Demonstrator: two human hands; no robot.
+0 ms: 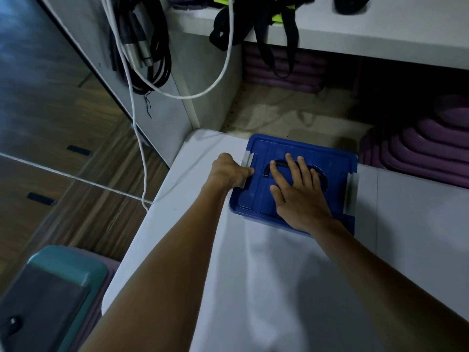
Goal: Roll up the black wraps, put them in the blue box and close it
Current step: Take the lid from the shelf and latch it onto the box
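Blue plastic is what I see first: the blue box [299, 153] sits at the far edge of the white table [279, 288], near its far left corner. Its lid [335, 163] is on top and lies flat. A black handle [322, 176] curves across the middle of the lid.

My right hand [299, 196] lies flat on the lid with the fingers spread wide apart. It covers part of the handle and grips nothing.

My left hand [228, 171] is at the left side of the box. Its fingers are curled onto the grey clip [247, 158] there, with my thumb on the lid's edge. I cannot tell if that clip is snapped down. A second grey clip [351, 196] is on the right side of the box, and no hand touches it.

I cannot see the black wraps on the table. I cannot tell what is inside the box, because the lid hides it.

Past the table, black cables [152, 47] and a white cord [228, 47] hang down. Purple mats [431, 148] are stacked on the right.
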